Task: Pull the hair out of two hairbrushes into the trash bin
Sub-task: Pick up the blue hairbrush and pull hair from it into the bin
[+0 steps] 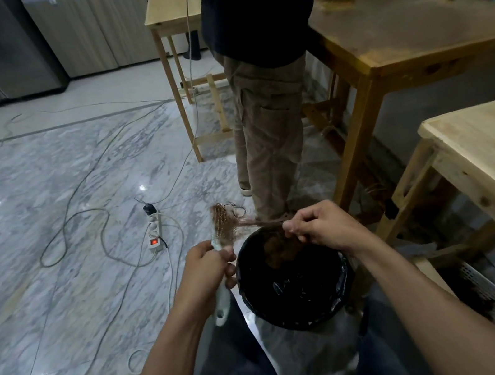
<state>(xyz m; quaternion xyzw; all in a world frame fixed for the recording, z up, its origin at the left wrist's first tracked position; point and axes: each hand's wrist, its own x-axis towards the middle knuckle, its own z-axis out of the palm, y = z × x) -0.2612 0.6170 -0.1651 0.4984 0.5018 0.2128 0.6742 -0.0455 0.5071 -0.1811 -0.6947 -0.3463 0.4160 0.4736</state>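
— Where do we have the hairbrush (220, 224)?

— Our left hand (208, 267) has its fingers (227, 257) clamped round the white handle, bristle head sticking up just beyond them.

— And the hair?

— Our right hand (318, 229) pinches a brown strand of hair (253, 221) between closed fingers (291, 224); it stretches taut from them to the bristles. The black-lined trash bin (294, 281) sits directly under those fingers, a clump of hair (282, 248) already inside.

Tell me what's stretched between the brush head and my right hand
In the head view, a strand of brown hair runs from the hairbrush to the right hand, pinched in its fingers above the trash bin.
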